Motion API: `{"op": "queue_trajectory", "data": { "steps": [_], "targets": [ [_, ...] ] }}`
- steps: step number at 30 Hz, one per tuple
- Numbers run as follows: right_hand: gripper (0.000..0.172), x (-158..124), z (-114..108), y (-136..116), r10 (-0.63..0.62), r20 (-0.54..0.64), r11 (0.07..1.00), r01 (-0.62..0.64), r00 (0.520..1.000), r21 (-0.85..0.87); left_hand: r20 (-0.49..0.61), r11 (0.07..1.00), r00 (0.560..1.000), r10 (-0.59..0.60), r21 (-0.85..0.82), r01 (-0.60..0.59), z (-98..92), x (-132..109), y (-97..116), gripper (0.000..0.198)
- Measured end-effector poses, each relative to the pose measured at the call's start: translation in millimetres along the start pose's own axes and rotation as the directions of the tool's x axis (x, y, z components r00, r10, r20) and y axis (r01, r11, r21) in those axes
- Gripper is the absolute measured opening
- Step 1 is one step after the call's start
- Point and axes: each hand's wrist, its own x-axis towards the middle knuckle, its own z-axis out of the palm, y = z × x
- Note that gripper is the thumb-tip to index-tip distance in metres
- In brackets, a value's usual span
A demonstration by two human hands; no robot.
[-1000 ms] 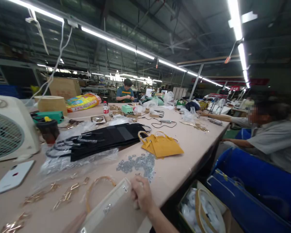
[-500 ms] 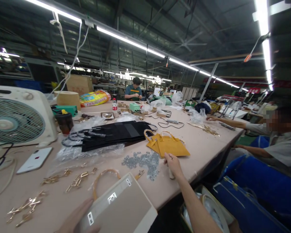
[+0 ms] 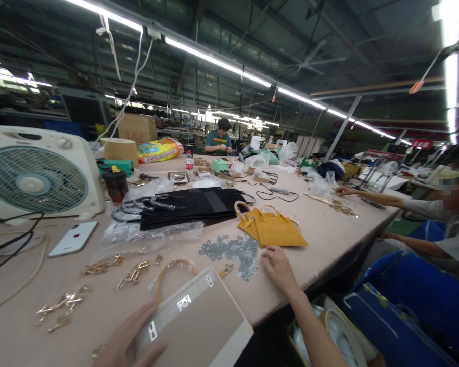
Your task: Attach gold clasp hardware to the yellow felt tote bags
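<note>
While the left hand (image 3: 128, 339) grips the left edge of a flat, stiff, rectangular taupe bag (image 3: 202, 329), thumb on its smooth face and fingers partly spread, the right hand (image 3: 278, 269) is half-curled beside a scatter of thin, dull-grey metal plates (image 3: 247, 261); can't tell if it pinches one. Bag sits tilted at the near edge of the pinkish-beige tabletop (image 3: 325, 242), three small pale fittings (image 3: 184, 303) in a row along its upper band, rounded orange-tan handle (image 3: 176, 262) looping beyond. Shiny gold-coloured metal hardware (image 3: 137, 273) lies left. Mustard-yellow flat bags (image 3: 281, 232) overlap just past the plates.
</note>
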Motion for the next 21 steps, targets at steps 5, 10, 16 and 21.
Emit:
{"op": "queue_trajectory", "data": {
  "steps": [5,10,16,21],
  "targets": [
    [0.017,-3,5,2,-0.068,0.085,0.978,0.083,0.994,-0.189,-0.014,1.000,1.000,0.007,0.019,-0.006,-4.7,1,7,0.059],
    [0.020,-4,15,7,-0.095,0.086,0.951,0.116,0.992,-0.287,-0.072,1.000,0.997,-0.010,-0.009,0.009,-6.8,3,15,0.058],
    [0.022,18,22,9,-0.139,0.016,0.958,0.139,0.990,-0.250,-0.068,1.000,0.998,0.013,-0.022,-0.015,-7.6,-3,18,0.055],
    [0.026,75,41,-5,-0.182,-0.004,0.965,0.177,0.983,-0.195,-0.090,0.998,0.994,0.059,-0.020,-0.061,-0.8,-7,11,0.053]
  ]
}}
